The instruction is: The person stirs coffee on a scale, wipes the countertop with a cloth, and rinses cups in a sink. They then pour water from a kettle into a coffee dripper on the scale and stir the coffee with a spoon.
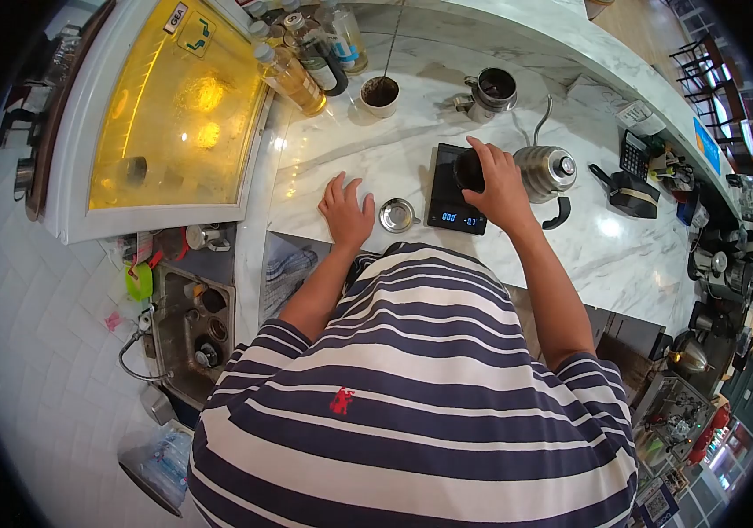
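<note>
My right hand is closed round a small dark round cup over the black digital scale, whose display is lit. Whether the cup touches the scale cannot be made out. Fingers apart, my left hand rests on the marble counter and holds nothing. Between that hand and the scale lies a small round metal dish. A steel gooseneck kettle stands just right of my right hand.
Behind are a white cup with dark contents, a metal pot and several bottles. A yellow-lit glass-front cabinet stands left, above a sink. A black box lies right of the kettle.
</note>
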A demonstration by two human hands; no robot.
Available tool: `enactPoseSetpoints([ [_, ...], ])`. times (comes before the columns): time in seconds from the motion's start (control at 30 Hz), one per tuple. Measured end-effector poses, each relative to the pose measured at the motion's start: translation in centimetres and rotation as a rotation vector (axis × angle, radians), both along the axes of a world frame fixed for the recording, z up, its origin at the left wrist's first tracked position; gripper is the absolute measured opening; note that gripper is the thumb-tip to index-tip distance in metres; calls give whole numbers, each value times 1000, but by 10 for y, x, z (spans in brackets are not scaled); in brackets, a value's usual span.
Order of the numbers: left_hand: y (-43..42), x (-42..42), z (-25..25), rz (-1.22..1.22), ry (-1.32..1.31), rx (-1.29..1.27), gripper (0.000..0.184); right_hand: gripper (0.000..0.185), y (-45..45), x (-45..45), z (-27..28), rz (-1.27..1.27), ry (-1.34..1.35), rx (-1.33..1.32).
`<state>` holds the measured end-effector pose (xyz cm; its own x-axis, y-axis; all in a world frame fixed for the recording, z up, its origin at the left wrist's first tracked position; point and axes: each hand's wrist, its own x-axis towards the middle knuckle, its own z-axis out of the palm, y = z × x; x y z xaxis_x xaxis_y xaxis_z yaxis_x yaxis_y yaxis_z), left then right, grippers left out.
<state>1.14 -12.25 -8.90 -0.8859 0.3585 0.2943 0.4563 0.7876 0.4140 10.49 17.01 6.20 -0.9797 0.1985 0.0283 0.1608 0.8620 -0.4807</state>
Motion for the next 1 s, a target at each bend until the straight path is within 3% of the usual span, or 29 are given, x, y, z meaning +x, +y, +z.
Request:
enactPoseSetpoints([
  [1.0, -3, 0, 0, -16, 7, 55, 41, 92, 17, -13, 105, 32, 28, 1],
])
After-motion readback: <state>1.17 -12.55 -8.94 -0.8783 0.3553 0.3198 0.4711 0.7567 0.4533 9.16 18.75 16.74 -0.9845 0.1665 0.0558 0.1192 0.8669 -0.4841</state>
